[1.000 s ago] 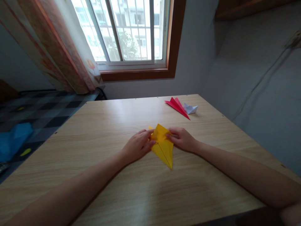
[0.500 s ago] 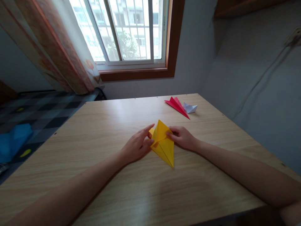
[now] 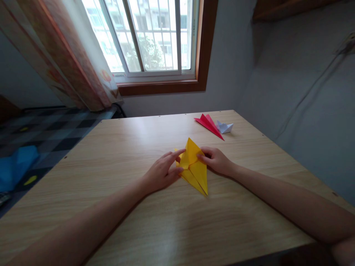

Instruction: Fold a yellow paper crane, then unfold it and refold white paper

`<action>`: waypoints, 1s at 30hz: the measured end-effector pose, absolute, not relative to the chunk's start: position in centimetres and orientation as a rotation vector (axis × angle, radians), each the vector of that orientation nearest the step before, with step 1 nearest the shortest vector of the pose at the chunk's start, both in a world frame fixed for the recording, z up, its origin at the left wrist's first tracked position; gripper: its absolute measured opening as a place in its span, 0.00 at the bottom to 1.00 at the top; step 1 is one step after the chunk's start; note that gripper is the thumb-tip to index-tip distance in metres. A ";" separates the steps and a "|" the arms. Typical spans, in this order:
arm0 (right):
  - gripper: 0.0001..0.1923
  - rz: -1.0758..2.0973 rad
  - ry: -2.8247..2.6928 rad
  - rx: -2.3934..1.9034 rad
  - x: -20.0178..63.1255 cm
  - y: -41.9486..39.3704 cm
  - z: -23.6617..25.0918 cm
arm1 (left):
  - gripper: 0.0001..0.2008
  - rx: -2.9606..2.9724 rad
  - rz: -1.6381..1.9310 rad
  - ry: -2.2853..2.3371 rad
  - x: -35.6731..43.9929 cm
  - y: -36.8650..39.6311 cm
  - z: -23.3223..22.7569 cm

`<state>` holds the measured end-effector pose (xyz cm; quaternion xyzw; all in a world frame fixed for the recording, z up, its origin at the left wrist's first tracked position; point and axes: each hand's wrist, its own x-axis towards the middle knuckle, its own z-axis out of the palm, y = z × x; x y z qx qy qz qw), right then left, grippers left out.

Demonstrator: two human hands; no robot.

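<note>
Fingers on both sides are pinching that folded yellow paper (image 3: 194,168): your left hand (image 3: 163,171) grips its left edge, right hand (image 3: 216,162) its right flap, on the wooden table (image 3: 124,147).

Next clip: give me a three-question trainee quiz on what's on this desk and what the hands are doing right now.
1. True or false: both hands touch the yellow folded paper.
2. Which lies nearer the window: A) the red folded paper, B) the yellow folded paper?
3. Fill in: beside the red piece, touching or nearly touching it, sits a small ____ folded paper.

Key
1. True: left hand and right hand pinch it from either side.
2. A
3. white
All rest on the wooden table.
</note>
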<state>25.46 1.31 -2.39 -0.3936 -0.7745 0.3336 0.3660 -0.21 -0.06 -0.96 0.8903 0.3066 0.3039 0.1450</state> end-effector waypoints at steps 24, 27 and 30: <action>0.13 0.895 -2.032 -1.013 25.5 1.0 -2.4 | 0.12 2.675 0.746 0.906 0.0 0.1 -0.8; 0.13 0.892 -2.038 -1.010 25.5 1.0 -2.4 | 0.11 2.686 0.731 0.916 -0.1 0.2 -0.9; 0.13 0.889 -2.040 -1.012 25.4 1.0 -2.3 | 0.11 2.715 0.703 0.921 -0.1 0.3 -1.0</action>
